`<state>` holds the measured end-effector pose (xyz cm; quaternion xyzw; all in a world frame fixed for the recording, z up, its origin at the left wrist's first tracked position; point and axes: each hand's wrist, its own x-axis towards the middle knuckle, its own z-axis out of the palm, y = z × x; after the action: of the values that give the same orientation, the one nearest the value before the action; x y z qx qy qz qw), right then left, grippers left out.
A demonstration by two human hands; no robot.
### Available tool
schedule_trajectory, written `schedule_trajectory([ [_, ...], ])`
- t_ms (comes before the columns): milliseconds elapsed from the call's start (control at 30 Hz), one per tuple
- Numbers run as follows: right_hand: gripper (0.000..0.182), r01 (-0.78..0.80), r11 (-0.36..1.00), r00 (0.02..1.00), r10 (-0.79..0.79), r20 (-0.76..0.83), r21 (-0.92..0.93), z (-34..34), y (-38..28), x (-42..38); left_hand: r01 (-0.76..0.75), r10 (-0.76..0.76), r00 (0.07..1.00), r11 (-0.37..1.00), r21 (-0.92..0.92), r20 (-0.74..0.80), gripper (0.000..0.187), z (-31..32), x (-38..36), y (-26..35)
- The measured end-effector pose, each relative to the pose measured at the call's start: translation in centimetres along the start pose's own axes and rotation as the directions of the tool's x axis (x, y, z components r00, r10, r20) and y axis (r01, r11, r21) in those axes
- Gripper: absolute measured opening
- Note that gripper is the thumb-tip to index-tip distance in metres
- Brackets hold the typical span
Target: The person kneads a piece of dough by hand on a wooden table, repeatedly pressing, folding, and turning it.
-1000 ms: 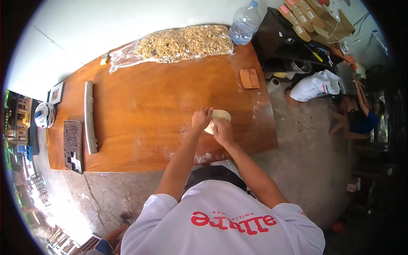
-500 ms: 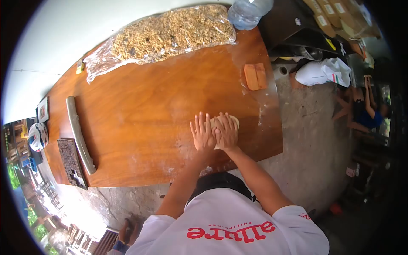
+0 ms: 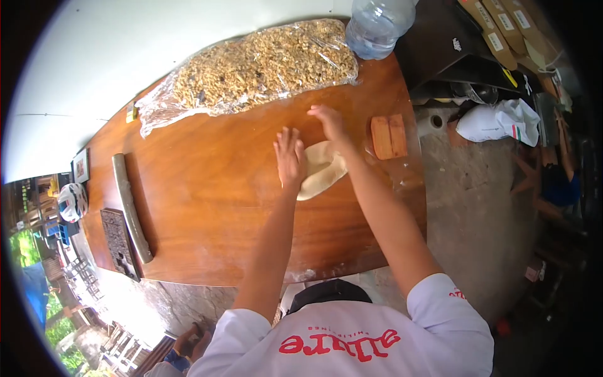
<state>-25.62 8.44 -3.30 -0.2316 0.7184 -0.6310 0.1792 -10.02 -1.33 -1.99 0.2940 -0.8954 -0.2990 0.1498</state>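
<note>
A flattened, pale oval of dough (image 3: 323, 173) lies on the brown wooden table (image 3: 207, 182), with a crease or fold running through its middle. My left hand (image 3: 289, 157) is open along the dough's left edge, fingers stretched away from me and close together. Just past the dough's far end is my right hand (image 3: 328, 120), turned partly on its side with its fingers extended toward the left. The right wrist covers part of the dough's far right edge. Neither hand grips anything.
A clear plastic bag of brown crumbly pieces (image 3: 264, 66) lies along the wall, beside a large water jug (image 3: 379, 28). Orange-brown blocks (image 3: 389, 136) sit at the right edge. A long grey tube (image 3: 130, 207) and a dark slab (image 3: 119, 242) lie at left.
Both hands have slid away from me and come apart, after lying together on the dough. The dough now sits farther off, looking longer and creased. The view has shifted slightly.
</note>
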Motion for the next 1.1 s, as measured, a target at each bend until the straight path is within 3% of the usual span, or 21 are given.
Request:
schedule_trajectory([
  [33,0.026,-0.286,0.796,0.948,0.317,0.034,0.533,-1.6,-3.0,-0.5,-0.131,0.137,0.988,0.988,-0.076,0.074,0.053,-0.3,-2.1,-0.4],
  [67,0.026,-0.275,0.798,0.951,0.308,0.031,0.537,-2.9,-2.9,-1.6,-0.251,0.274,0.952,0.954,-0.162,0.136,0.053,-0.9,-4.2,-0.4],
  [133,0.027,-0.127,0.989,0.967,0.141,-0.214,0.079,-5.0,-0.4,-3.9,0.155,-0.087,0.923,0.975,-0.156,0.374,0.048,-4.8,-8.0,3.0],
  [200,0.029,-0.058,0.998,0.977,0.052,-0.206,-0.026,-3.2,3.7,-7.7,0.125,-0.088,0.980,0.970,-0.210,0.177,0.043,-4.1,-12.0,2.2],
  [267,0.033,0.020,0.879,0.989,0.054,0.141,-0.477,-1.0,-1.6,-13.1,0.443,-0.388,0.880,0.878,-0.179,0.275,0.043,-4.4,-15.2,1.5],
  [300,0.035,0.082,0.867,0.996,-0.057,0.066,-0.491,1.6,-4.1,-16.1,0.427,-0.373,0.889,0.884,-0.188,0.265,0.043,-5.0,-16.6,1.1],
  [367,0.039,0.154,0.845,0.983,-0.182,-0.004,-0.512,5.3,-6.9,-20.6,0.605,-0.526,0.787,0.762,-0.232,0.322,0.047,-6.4,-19.4,-0.1],
  [400,0.042,0.206,0.774,0.971,-0.238,0.025,-0.599,6.4,-7.7,-22.2,0.599,-0.522,0.793,0.763,-0.245,0.314,0.047,-6.5,-20.6,-1.9],
  [467,0.045,0.256,0.687,0.954,-0.294,0.062,-0.680,8.0,-8.8,-26.0,0.256,-0.234,0.959,0.957,-0.134,0.160,0.049,-6.9,-22.7,-6.4],
  [500,0.045,0.326,0.645,0.931,-0.345,0.117,-0.691,8.2,-9.2,-27.4,0.248,-0.226,0.963,0.958,-0.148,0.150,0.049,-8.0,-22.1,-6.1],
  [567,0.047,0.406,0.573,0.900,-0.387,0.203,-0.712,8.1,-9.9,-29.6,0.276,-0.317,0.947,0.884,-0.377,-0.049,0.050,-9.1,-20.0,-5.0],
  [633,0.047,0.401,0.549,0.907,-0.351,0.234,-0.733,7.6,-10.7,-31.2,0.000,-0.062,0.988,0.915,-0.403,-0.140,0.051,-8.8,-16.8,-4.3],
  [733,0.036,0.431,0.499,0.889,-0.378,0.259,-0.752,6.8,-12.1,-32.0,-0.001,0.010,1.000,0.880,-0.474,0.016,0.049,-8.6,-14.8,-3.4],
  [800,0.024,0.314,0.681,0.949,-0.195,0.249,-0.662,5.9,-11.9,-31.1,0.050,0.011,0.972,0.966,-0.255,0.235,0.038,-10.1,-14.9,-1.4],
  [833,0.019,0.190,0.721,0.981,-0.115,0.154,-0.667,5.7,-11.8,-30.2,0.053,0.011,0.973,0.961,-0.270,0.232,0.038,-10.4,-15.2,-0.9],
  [867,0.019,0.190,0.715,0.981,-0.114,0.156,-0.673,5.7,-12.1,-28.9,-0.035,0.080,0.985,0.960,-0.278,0.153,0.036,-10.2,-15.9,-0.8],
  [933,0.019,0.138,0.808,0.940,-0.288,-0.181,-0.573,6.5,-12.5,-27.1,-0.115,0.143,0.986,0.955,-0.274,0.085,0.034,-9.6,-17.7,-0.9],
  [1000,0.022,0.201,0.819,0.938,-0.319,-0.134,-0.538,8.7,-11.4,-26.8,0.002,-0.005,1.000,0.857,-0.515,-0.006,0.023,-9.3,-19.6,0.2],
  [1033,0.025,0.268,0.823,0.929,-0.358,-0.091,-0.500,9.3,-10.8,-26.7,0.166,-0.146,0.986,0.810,-0.563,0.081,0.023,-9.3,-20.5,0.6],
  [1067,0.025,0.256,0.828,0.934,-0.345,-0.091,-0.499,9.3,-9.3,-27.2,0.178,-0.153,0.984,0.810,-0.559,0.093,0.023,-8.8,-21.5,0.3],
  [1100,0.029,0.251,0.758,0.943,-0.332,-0.024,-0.602,9.2,-7.4,-28.2,0.082,-0.128,0.990,0.851,-0.519,-0.052,0.028,-8.2,-22.4,0.0],
])
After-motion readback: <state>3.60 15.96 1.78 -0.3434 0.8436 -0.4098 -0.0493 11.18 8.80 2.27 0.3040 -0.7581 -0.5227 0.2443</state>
